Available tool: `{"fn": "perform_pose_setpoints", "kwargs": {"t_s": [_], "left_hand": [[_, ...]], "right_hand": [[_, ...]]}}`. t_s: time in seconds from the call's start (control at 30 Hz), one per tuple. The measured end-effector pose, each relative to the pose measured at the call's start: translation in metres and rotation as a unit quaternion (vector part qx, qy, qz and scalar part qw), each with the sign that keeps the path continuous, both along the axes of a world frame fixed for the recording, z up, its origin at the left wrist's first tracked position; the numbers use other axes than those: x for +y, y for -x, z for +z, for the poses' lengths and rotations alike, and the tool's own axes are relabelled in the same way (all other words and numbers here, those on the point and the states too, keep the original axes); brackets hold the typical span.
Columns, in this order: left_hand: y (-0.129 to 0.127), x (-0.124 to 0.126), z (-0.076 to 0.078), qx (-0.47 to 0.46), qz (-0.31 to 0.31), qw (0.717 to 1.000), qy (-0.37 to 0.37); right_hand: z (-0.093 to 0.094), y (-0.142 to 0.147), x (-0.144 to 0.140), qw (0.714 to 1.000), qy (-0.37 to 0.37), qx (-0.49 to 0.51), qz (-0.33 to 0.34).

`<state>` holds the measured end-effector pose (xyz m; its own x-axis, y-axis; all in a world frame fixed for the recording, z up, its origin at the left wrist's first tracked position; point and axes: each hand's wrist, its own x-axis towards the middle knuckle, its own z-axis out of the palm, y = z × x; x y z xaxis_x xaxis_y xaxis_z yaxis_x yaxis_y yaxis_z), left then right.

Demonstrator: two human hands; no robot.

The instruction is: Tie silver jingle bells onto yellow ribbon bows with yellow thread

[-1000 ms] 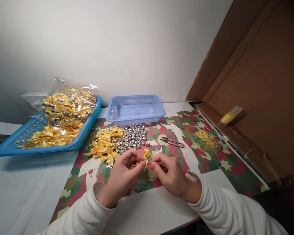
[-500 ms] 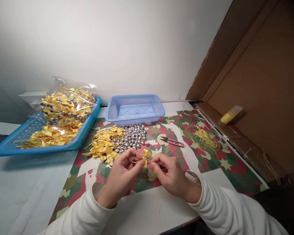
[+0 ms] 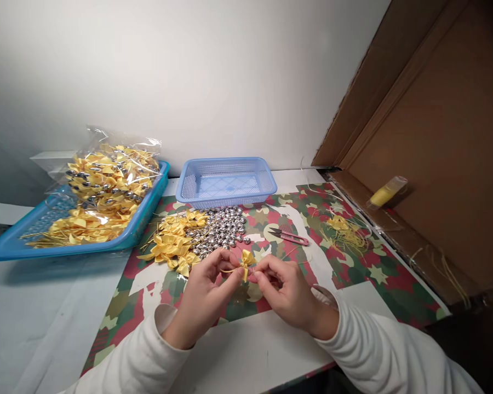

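Note:
A small yellow ribbon bow (image 3: pixel 246 258) stands between my two hands, over the patterned sheet. My left hand (image 3: pixel 213 287) pinches it at the side with thumb and forefinger, and a piece of yellow cord (image 3: pixel 227 271) sticks out by those fingers. Close to the bow's right side, my right hand (image 3: pixel 285 287) is closed in a pinch; what is between its fingertips is too small to make out. Just beyond my left hand lie a heap of yellow ribbon bows (image 3: pixel 172 243) and a pile of shiny silver bells or beads (image 3: pixel 225 225).
Pink-handled thread snips (image 3: pixel 290 237) and a tangle of yellow cord (image 3: pixel 345 232) lie to the right. At the back is a pale blue basket (image 3: pixel 225 200). A larger blue tray (image 3: pixel 148 219) at left carries a clear bag (image 3: pixel 115 169) of bows. A cardboard wall (image 3: pixel 443 153) bounds the right.
Both hands stay almost in place around the bow. The bow has turned slightly, and the cord loop by my left fingers looks flatter.

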<state>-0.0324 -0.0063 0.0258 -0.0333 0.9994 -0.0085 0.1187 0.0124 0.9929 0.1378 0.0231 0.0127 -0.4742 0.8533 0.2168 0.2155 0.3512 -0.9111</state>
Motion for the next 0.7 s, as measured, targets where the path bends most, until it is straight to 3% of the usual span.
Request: {"fn": "perform_pose_setpoints", "kwargs": {"t_s": [0.27,0.7], "left_hand": [[-0.0003,-0.0002,-0.0008,0.058,0.006,0.997,-0.050],[-0.0006,-0.0004,0.0003,0.031,0.008,0.999,-0.035]], "right_hand": [[0.0012,0.0003,-0.0007,1.000,-0.006,-0.007,-0.006],[-0.0012,0.0003,-0.0013,1.000,-0.006,-0.002,-0.003]]}}
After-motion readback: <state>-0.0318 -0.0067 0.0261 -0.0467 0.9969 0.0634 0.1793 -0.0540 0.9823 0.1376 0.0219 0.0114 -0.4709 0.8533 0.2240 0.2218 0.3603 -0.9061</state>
